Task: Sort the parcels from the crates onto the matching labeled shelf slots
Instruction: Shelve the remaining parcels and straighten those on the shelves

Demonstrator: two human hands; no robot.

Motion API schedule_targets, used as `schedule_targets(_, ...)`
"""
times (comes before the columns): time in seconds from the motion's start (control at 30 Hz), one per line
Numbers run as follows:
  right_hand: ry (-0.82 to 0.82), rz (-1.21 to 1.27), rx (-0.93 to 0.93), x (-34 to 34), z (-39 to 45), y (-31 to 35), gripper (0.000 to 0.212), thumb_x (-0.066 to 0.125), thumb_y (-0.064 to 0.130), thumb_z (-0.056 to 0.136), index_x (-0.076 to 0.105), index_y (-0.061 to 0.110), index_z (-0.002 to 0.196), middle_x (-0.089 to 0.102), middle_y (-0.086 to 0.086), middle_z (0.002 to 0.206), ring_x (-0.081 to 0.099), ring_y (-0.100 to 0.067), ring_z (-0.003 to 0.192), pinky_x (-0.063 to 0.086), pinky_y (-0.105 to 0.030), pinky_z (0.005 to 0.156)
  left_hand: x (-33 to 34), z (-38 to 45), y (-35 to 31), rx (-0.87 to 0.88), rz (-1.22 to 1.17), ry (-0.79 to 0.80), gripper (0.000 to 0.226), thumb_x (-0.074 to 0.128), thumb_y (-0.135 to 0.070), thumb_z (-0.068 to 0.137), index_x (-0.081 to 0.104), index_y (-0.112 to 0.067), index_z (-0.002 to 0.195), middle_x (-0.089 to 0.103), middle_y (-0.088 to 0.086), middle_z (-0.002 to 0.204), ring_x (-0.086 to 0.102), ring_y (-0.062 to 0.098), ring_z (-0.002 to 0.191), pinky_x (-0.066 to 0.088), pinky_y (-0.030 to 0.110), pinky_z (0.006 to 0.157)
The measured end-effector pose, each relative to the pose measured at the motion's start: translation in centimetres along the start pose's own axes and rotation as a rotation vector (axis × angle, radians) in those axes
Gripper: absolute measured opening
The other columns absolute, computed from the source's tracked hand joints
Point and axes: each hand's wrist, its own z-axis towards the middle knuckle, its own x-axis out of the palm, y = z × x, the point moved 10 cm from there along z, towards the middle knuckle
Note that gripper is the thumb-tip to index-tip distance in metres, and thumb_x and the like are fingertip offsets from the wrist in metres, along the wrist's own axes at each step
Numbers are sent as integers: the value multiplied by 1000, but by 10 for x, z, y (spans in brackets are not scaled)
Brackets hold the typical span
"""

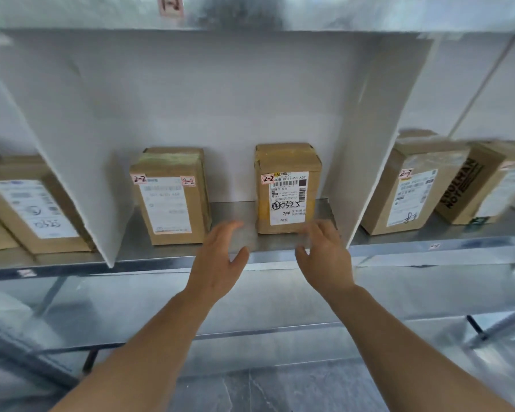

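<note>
Head view: metal shelf point(280, 246), split into slots by white divider panels point(72, 150).

Middle slot holds two cardboard parcels, both standing upright on the shelf deck, well apart from each other. Left parcel point(171, 197) carries two "2-2" tags at the top corners of its shipping label. Right parcel point(287, 188) has one "2-2" tag point(267, 179) at the top left of its label, handwritten "0325" lower down, and sits near the right divider point(378, 150) without clearly touching it.

Left hand point(220, 263) is in front of the shelf edge, between the two parcels, fingers point(231, 226) apart and relaxed, holding nothing. Fingertips are motion-blurred.

Right hand point(324, 257) is just below and to the right of the right parcel, fingers point(321, 230) spread and loosely bent, gripping nothing. Its blurred fingertips overlap the parcel's lower right corner; cannot tell whether they touch it.

Left slot: cardboard parcels point(33, 209) lying tilted, labels blurred, one reads roughly "0325".

Right slot: a parcel with a "2-3" tag point(411, 191) leaning back, next to a box point(470, 185) with black block lettering, and another labelled box behind that.

Upper shelf edge has a "1-2" slot label point(170, 5). Below the shelf: metal frame bars point(250, 331) and a grey floor point(280, 388).
</note>
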Motion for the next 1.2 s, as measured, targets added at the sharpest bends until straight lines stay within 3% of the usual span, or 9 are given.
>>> schedule_targets(0.1, 4, -8, -90, -8, -23, 52, 27, 70, 2, 74, 65, 9, 99, 60, -12, 113, 62, -32, 91, 49, -32, 59, -32, -31, -14, 35, 70, -22, 44, 52, -31, 95, 42, -26, 138, 36, -8, 147, 33, 9, 133, 21, 8, 95)
schedule_targets(0.2, -10, -39, -181, -18, -41, 104, 29, 79, 0, 60, 66, 10, 85, 63, -9, 90, 64, -30, 74, 42, -24, 45, -66, -59, -22, 96, 162, -43, 48, 49, -35, 96, 38, -26, 142, 25, -8, 154, 20, 10, 142, 15, 14, 103)
schedule_targets(0.27, -20, -60, -244, -25, -52, 138, 29, 80, 1, 58, 66, 10, 83, 63, -8, 86, 64, -27, 69, 43, -24, 41, -91, -74, -23, 116, 207, -47, 49, 48, -37, 96, 39, -24, 142, 21, -6, 156, 15, 14, 145, 14, 20, 109)
schedule_targets(0.4, -13, -96, -298, -39, -67, 196, 26, 77, 6, 62, 67, 9, 85, 64, -8, 87, 64, -29, 72, 46, -27, 45, -145, -98, -21, 158, 286, -82, 57, 40, -47, 91, 50, -13, 136, 33, 7, 152, 31, 31, 140, 24, 41, 111)
schedule_targets(0.53, -23, -162, -370, -56, -74, 254, 31, 77, 14, 64, 68, 9, 93, 65, -9, 91, 64, -28, 73, 47, -29, 44, -204, -113, -22, 142, 346, -177, 55, 51, -37, 89, 47, -11, 138, 36, 13, 149, 37, 35, 135, 23, 34, 106)
schedule_targets(0.7, -11, -197, -453, -70, -60, 315, 43, 56, 28, 87, 52, 16, 128, 53, -7, 125, 55, -29, 108, 48, -36, 74, -266, -114, -22, 78, 331, -267, 65, 53, -39, 93, 26, -20, 149, 19, 4, 157, 21, 24, 143, 22, 37, 114)
schedule_targets(0.87, 0, -141, -580, -86, -43, 372, 52, 43, 37, 95, 31, 22, 144, 38, -2, 142, 39, -21, 127, 43, -35, 93, -320, -108, -19, 18, 403, -374, 68, 47, -44, 94, 12, -28, 151, 9, -4, 160, 17, 20, 144, 21, 36, 114)
schedule_targets(1.2, -29, -63, -728, -93, -4, 448, 48, 42, 37, 97, 33, 20, 141, 38, -3, 140, 39, -22, 126, 43, -33, 88, -402, -96, -12, -78, 426, -551, 65, 46, -39, 96, 14, -27, 151, 11, -3, 159, 11, 15, 145, 18, 33, 115)
